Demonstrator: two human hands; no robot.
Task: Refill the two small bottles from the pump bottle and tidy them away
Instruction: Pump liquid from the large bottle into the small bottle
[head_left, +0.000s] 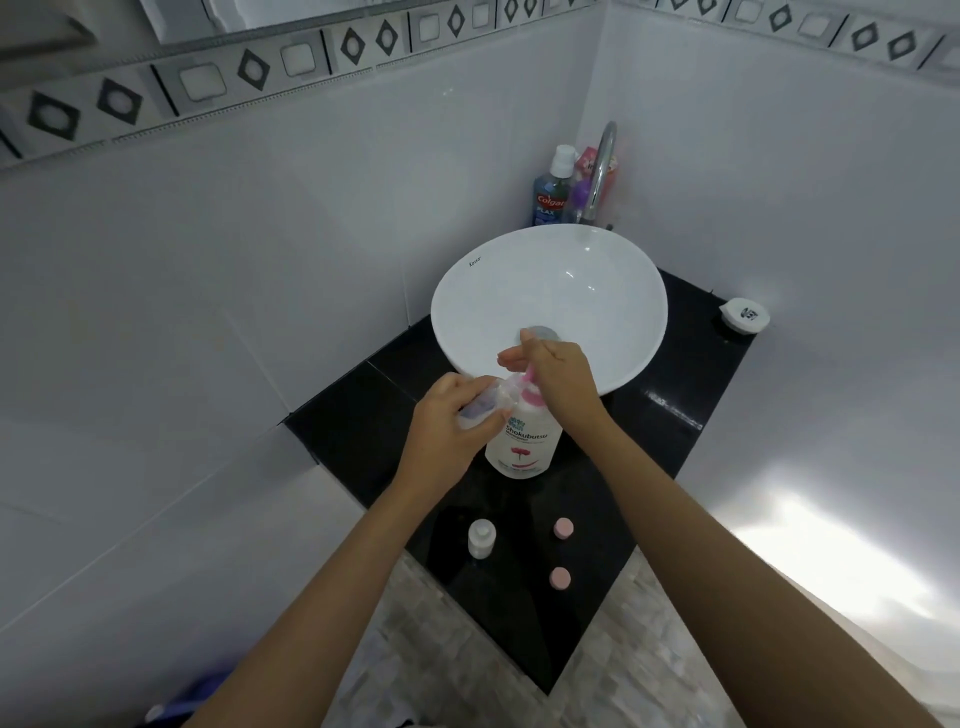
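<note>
A white pump bottle (523, 441) with a pink pump head stands on the black counter (675, 384) in front of the basin. My right hand (558, 382) lies on top of the pump head with its fingers straight. My left hand (447, 431) grips a small clear bottle (485, 402), tilted, with its mouth close to the pump spout. A second small bottle (481, 538) stands uncapped near the counter's front corner. Two pink caps (563, 528) (559, 577) lie to its right.
A white round basin (467, 291) sits at the back with a chrome tap (602, 166) behind it. A mouthwash bottle (551, 192) and other toiletries stand in the corner. A small white container (744, 315) sits at the right. White tiled walls close both sides.
</note>
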